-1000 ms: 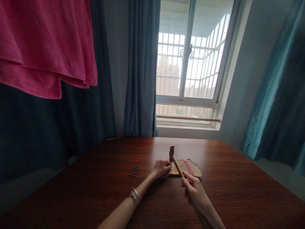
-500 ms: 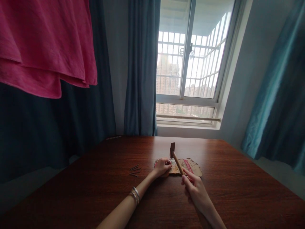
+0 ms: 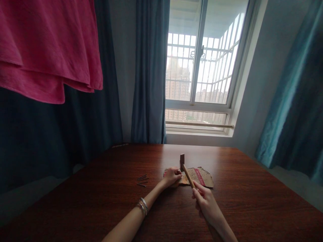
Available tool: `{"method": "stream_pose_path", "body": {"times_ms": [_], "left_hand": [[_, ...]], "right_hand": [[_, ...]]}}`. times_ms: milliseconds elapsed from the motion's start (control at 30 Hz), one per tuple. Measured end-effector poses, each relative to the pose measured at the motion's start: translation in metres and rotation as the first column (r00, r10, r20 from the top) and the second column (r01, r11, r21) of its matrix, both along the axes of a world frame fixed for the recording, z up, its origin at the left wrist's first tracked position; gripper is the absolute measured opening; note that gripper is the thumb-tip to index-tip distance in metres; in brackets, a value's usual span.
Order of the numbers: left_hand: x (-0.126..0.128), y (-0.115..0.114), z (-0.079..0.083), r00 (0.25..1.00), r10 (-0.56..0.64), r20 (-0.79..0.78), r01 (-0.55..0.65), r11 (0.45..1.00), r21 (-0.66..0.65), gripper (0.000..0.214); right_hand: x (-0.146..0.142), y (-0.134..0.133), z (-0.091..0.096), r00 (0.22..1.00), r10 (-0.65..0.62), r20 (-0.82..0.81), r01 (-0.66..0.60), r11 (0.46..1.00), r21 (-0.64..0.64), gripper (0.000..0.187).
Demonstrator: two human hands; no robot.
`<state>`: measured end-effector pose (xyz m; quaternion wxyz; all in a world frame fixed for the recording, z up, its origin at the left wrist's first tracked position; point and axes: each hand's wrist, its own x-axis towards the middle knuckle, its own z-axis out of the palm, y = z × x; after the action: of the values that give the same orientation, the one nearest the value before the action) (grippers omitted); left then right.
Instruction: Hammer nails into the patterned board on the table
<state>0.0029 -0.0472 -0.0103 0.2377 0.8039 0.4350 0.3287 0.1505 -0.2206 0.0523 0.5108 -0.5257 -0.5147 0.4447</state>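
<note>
My right hand (image 3: 204, 198) is wrapped round the wooden handle of a hammer (image 3: 188, 176). The hammer's head is raised, close to the fingers of my left hand (image 3: 172, 177). Those fingers are pinched together over the left part of a flat piece of cardboard (image 3: 207, 178); anything between them is too small or hidden to make out. The cardboard has many small dark spots or holes, a pink-red band and a ragged edge. To the left of my left hand, several loose nails (image 3: 142, 179) lie on the brown wooden table (image 3: 101, 208).
Beyond the table is a window (image 3: 196, 101) with bars outside. Blue curtains (image 3: 151, 74) hang on both sides of it. At the upper left a pink cloth (image 3: 50, 50) hangs down in front of a dark curtain.
The hammer's head has dropped a little and shifted slightly left, nearer my left hand. My left hand, the cardboard and the loose nails look the same.
</note>
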Motion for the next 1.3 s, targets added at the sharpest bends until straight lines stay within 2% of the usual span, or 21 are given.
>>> {"method": "stream_pose_path", "body": {"times_ms": [300, 433, 567, 800, 967, 1067, 1167, 1300], "left_hand": [[-0.001, 0.001, -0.002, 1.000, -0.015, 0.006, 0.015, 1.000, 0.023, 0.014], [-0.001, 0.001, -0.001, 1.000, -0.005, 0.005, 0.005, 1.000, -0.001, 0.014], [-0.001, 0.001, -0.001, 1.000, -0.010, 0.016, 0.010, 1.000, 0.024, 0.014], [0.000, 0.003, -0.004, 1.000, -0.017, 0.013, 0.017, 1.000, 0.024, 0.015], [0.000, 0.004, -0.005, 0.999, -0.038, 0.011, 0.037, 0.999, 0.017, 0.015], [0.000, 0.004, -0.005, 0.999, -0.038, 0.026, 0.038, 0.999, 0.019, 0.015], [0.000, 0.005, -0.006, 0.998, -0.040, 0.044, 0.040, 0.999, 0.013, 0.015], [-0.001, 0.006, -0.008, 0.996, -0.060, 0.059, 0.058, 0.998, 0.026, 0.015]], "right_hand": [[-0.004, -0.003, 0.011, 1.000, -0.020, -0.007, 0.020, 1.000, 0.013, 0.051], [-0.003, -0.003, 0.008, 1.000, 0.008, -0.008, -0.009, 1.000, -0.022, 0.050], [-0.002, -0.002, 0.004, 0.999, -0.007, -0.051, 0.007, 1.000, 0.000, 0.052], [-0.002, -0.003, 0.000, 1.000, 0.002, -0.009, -0.002, 1.000, -0.010, 0.050], [-0.002, -0.002, 0.000, 0.999, -0.036, -0.021, 0.036, 0.999, 0.006, 0.051], [-0.001, -0.001, -0.003, 1.000, -0.010, -0.024, 0.009, 1.000, -0.017, 0.049], [-0.001, -0.003, -0.002, 0.997, -0.001, -0.078, -0.003, 0.999, -0.047, 0.051], [-0.002, -0.006, 0.002, 0.986, -0.058, -0.157, 0.050, 0.997, -0.051, 0.058]]}}
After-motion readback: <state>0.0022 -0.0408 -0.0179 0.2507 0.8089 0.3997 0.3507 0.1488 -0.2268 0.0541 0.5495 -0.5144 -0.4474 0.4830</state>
